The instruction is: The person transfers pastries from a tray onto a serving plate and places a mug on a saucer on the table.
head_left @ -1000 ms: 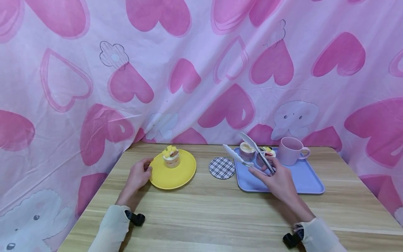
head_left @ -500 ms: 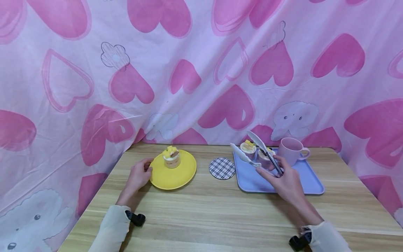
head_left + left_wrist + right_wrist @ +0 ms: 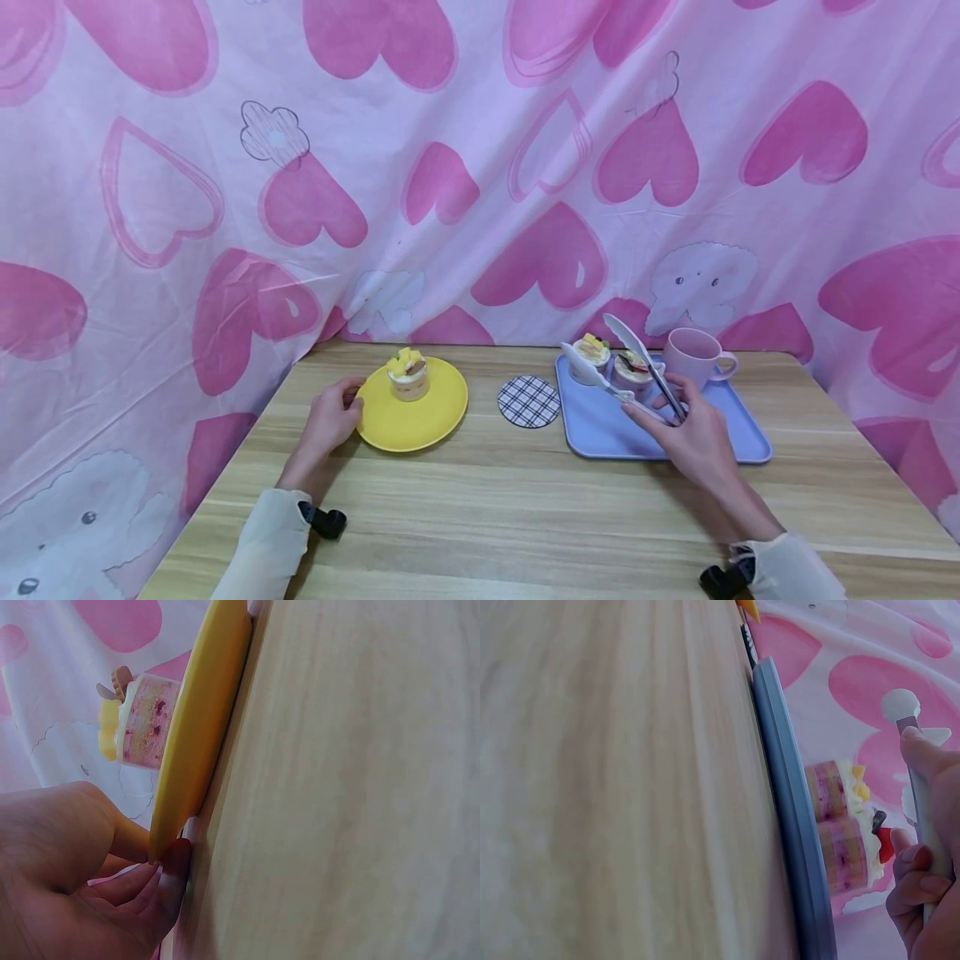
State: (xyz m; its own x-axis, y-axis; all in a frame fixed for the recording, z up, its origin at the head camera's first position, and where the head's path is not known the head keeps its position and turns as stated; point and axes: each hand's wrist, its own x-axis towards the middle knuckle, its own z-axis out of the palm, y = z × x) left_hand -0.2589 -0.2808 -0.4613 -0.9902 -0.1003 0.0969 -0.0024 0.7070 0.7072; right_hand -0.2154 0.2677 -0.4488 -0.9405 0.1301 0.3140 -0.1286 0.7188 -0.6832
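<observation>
My left hand [image 3: 332,414] pinches the left rim of a yellow plate [image 3: 435,425], fingers reaching under its edge in the left wrist view. On that plate stands a dessert cup [image 3: 408,379] topped with yellow cubes and a biscuit piece. My right hand [image 3: 697,437] holds tongs [image 3: 662,385], their arms spread apart above a blue tray [image 3: 607,437]. Two dessert cups sit side by side on the tray: one with yellow topping [image 3: 590,357], the other with red and dark topping [image 3: 632,373], partly behind the tongs. In the right wrist view the tongs [image 3: 922,817] are apart from both cups.
A pink mug [image 3: 692,357] stands at the tray's back right, near the tongs. Between plate and tray lies a round checked coaster [image 3: 528,401]. The wooden table [image 3: 487,517] ends at a heart-patterned curtain [image 3: 465,208].
My right hand has shifted rightward and a little nearer with the spread tongs, uncovering more of the two cups on the tray. My left hand and the plate have stayed in place.
</observation>
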